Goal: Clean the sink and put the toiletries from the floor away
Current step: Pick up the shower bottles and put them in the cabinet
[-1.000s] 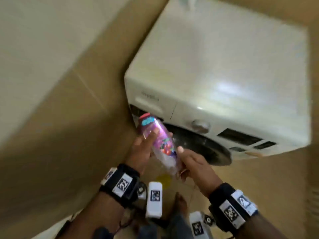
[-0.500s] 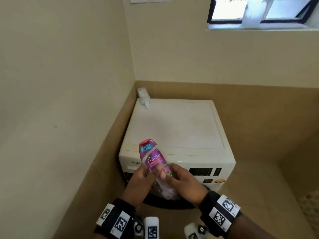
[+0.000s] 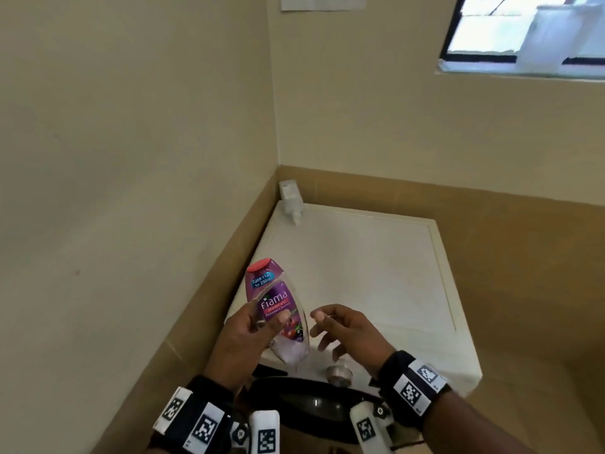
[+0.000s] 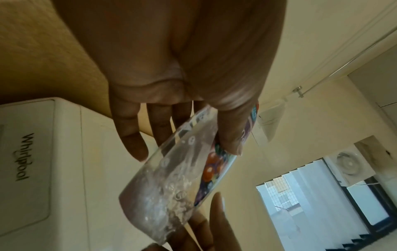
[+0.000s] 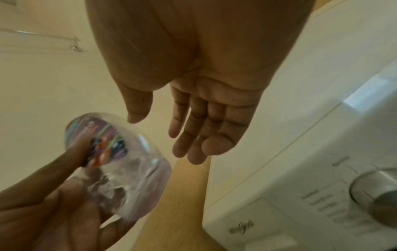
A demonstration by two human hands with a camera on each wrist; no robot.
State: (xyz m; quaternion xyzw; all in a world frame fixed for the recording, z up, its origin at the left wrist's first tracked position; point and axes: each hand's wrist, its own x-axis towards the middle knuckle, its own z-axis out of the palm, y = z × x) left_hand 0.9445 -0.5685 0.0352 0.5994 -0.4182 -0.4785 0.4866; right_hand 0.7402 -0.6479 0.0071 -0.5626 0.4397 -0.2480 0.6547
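Note:
A purple shower gel bottle (image 3: 278, 306) with a red cap and a clear lower half stands tilted above the front left corner of the white washing machine (image 3: 376, 273). My left hand (image 3: 252, 329) grips it, thumb across the label and fingers behind. In the left wrist view the bottle (image 4: 171, 186) shows foam inside, pinched under my thumb. My right hand (image 3: 340, 329) hovers just right of the bottle with relaxed spread fingers, holding nothing. The right wrist view has the bottle (image 5: 116, 163) at lower left and the right hand (image 5: 193, 135) open.
A white pump dispenser (image 3: 291, 201) sits at the machine's back left corner against the tan tiled wall. The machine's dial (image 3: 339, 375) and dark round door (image 3: 311, 404) lie below my hands. A window (image 3: 523, 34) is high on the right wall.
My right hand has let go of the bottle and drawn off to the right; the left hand alone holds it now. My view lifted from the machine's front to its top.

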